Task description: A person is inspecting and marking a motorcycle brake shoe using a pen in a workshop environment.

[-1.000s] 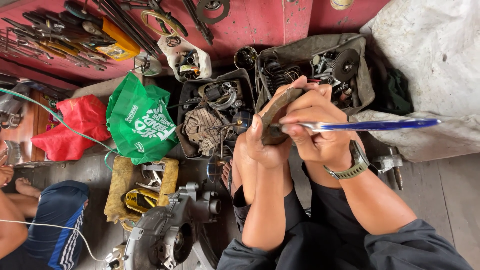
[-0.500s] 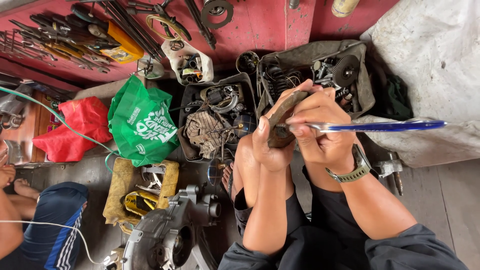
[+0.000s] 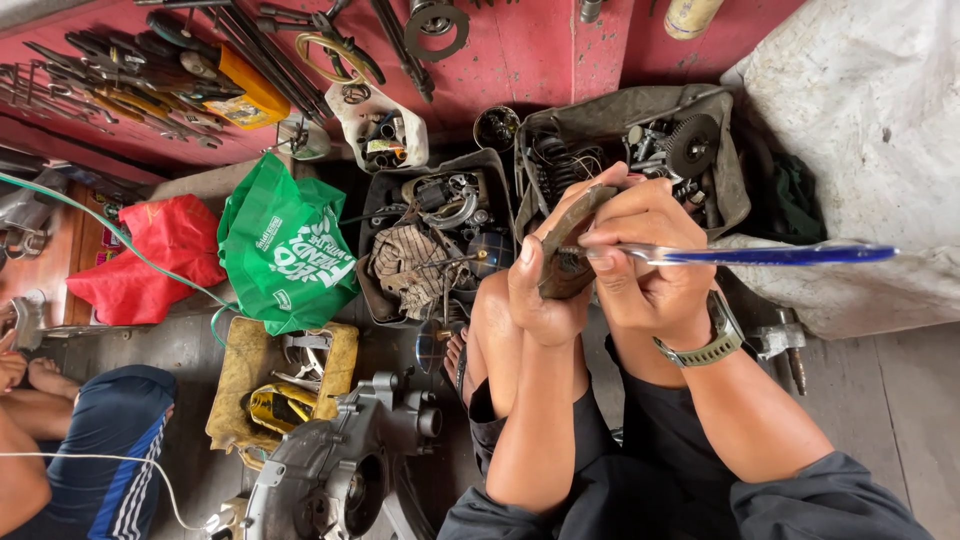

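Observation:
My left hand [image 3: 540, 290] grips a rusty, curved brown metal part [image 3: 570, 250] and holds it up in front of me. My right hand [image 3: 645, 255] holds a screwdriver with a long blue handle [image 3: 780, 255]; the handle points right and its tip rests against the part. A watch with a grey-green strap [image 3: 705, 345] sits on my right wrist. Both hands are over a grey tray of gears and springs [image 3: 640, 140]. My knees and dark trousers are below.
Black tray of engine parts and a rag [image 3: 430, 235]. Green bag [image 3: 285, 250] and red bag [image 3: 150, 255] at left. Engine casing [image 3: 340, 470] on the floor beside a yellow tray [image 3: 270, 385]. Tools lie on the red board [image 3: 170, 70]. Another person's legs [image 3: 70, 450] at far left. White sack [image 3: 860, 140] at right.
My hands have shifted very slightly; the screwdriver keeps working against the rusty part. The view has drifted a little. Nothing else moved.

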